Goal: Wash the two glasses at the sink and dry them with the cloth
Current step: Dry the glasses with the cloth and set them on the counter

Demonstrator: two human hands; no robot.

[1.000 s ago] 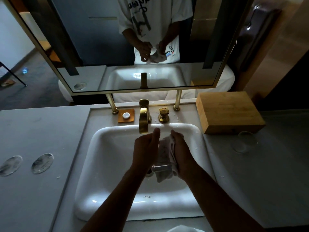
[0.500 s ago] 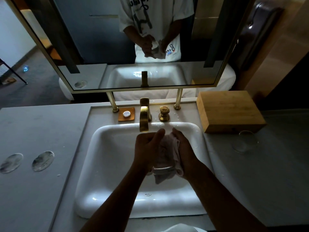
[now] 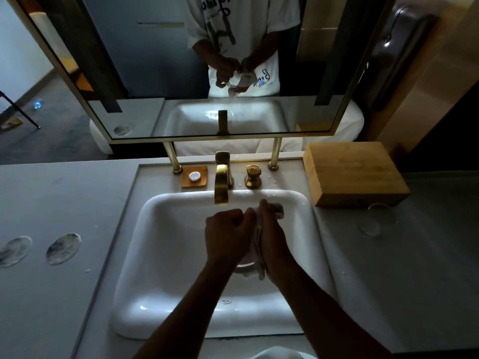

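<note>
Glass (image 3: 246, 265) sits gripped in the left hand (image 3: 225, 237) over the sink (image 3: 160, 255), right hand (image 3: 272, 242) clutching cloth (image 3: 277, 211) round it; wet glass could slip and crack against porcelain.

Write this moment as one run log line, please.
step: drying glass | left hand: holds glass | right hand: rubs with cloth | second glass: on counter

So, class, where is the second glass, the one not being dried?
In the head view, the second glass stands on the counter right of the sink, just in front of the wooden box.
</note>
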